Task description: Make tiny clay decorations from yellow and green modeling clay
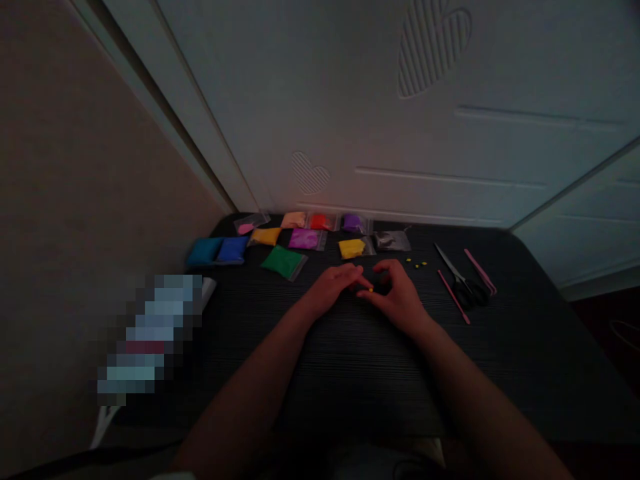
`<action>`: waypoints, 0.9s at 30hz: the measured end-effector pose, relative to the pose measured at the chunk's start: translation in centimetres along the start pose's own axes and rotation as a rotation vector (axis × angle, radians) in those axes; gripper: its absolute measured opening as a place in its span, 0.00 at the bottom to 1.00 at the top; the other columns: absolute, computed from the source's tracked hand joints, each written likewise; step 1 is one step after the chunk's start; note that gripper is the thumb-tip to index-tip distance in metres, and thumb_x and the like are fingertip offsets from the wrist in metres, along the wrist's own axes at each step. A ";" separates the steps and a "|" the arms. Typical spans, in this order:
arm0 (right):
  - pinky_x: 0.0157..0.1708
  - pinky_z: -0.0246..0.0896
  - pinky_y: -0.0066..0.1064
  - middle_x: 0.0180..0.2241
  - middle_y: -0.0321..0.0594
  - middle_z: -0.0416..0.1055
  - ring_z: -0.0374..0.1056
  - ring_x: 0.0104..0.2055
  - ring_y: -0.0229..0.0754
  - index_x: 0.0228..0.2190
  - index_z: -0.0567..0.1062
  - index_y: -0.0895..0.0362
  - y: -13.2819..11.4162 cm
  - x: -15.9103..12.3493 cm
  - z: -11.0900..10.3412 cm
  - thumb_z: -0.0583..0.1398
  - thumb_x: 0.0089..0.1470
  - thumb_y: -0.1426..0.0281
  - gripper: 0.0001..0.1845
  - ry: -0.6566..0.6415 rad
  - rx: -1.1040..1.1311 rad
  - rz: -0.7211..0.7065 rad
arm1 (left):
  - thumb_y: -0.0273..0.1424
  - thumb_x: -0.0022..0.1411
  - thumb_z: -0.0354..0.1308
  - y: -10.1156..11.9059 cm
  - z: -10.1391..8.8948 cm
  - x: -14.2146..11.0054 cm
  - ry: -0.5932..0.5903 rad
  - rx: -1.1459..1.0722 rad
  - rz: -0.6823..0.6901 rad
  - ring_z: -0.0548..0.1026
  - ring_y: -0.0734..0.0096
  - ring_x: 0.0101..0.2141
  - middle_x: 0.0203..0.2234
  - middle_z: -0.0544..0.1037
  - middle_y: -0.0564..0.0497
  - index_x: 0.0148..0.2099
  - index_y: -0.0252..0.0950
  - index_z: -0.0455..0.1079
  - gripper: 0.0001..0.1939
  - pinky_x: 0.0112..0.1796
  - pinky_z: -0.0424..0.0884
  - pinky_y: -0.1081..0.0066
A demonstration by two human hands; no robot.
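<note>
A tiny yellow piece of modelling clay (371, 290) sits between my two hands, low over the dark table. My left hand (334, 285) has its fingers closed together, and its index fingertip meets the piece. From the other side, the thumb of my right hand (400, 297) touches the piece; its index finger curves above, with a gap to the thumb. Just right of my right hand lie several small yellow-green bits (417, 266). Directly behind my hands is a bag of yellow clay (353, 249).
Bags of green (283, 261), magenta (304, 239) and blue clay (232, 250), among several others, line the back left. Scissors (457, 277), a pink stick (454, 297) and pink tweezers (480, 272) lie right. A blurred-out object (155, 333) stands left. A white panel (350, 120) rises behind the table (530, 347).
</note>
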State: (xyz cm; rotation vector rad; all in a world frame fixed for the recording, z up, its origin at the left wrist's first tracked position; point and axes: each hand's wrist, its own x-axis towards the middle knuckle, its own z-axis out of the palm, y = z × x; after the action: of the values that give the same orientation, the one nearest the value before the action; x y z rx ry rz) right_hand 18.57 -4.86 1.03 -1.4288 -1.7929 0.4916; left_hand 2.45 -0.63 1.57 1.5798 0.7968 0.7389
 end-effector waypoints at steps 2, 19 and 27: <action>0.31 0.59 0.34 0.36 0.41 0.62 0.61 0.36 0.42 0.37 0.62 0.55 -0.1 -0.1 0.1 0.63 0.37 0.62 0.24 -0.010 -0.006 -0.007 | 0.38 0.58 0.45 0.1 0.0 0.0 -0.008 -0.003 0.005 0.64 0.72 0.29 0.26 0.65 0.52 0.29 0.36 0.74 0.19 0.34 0.59 0.72; 0.33 0.60 0.36 0.39 0.42 0.62 0.61 0.38 0.44 0.39 0.61 0.54 -0.3 -0.1 0.1 0.64 0.36 0.62 0.27 -0.057 -0.035 -0.055 | 0.35 0.58 0.47 0.4 0.2 -0.1 -0.097 -0.013 0.049 0.66 0.69 0.34 0.28 0.66 0.51 0.29 0.36 0.74 0.16 0.38 0.59 0.71; 0.34 0.60 0.37 0.39 0.42 0.62 0.61 0.39 0.45 0.41 0.61 0.55 -0.4 -0.3 0.2 0.64 0.35 0.61 0.30 -0.065 -0.023 -0.045 | 0.34 0.57 0.47 0.9 0.2 -0.3 -0.185 -0.043 0.027 0.66 0.69 0.35 0.29 0.67 0.51 0.32 0.37 0.75 0.15 0.38 0.60 0.72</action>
State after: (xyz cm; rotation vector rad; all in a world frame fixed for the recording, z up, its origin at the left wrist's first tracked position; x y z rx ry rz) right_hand 18.14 -5.18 1.10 -1.3989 -1.8837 0.5013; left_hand 2.57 -1.09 2.44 1.5968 0.6216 0.6145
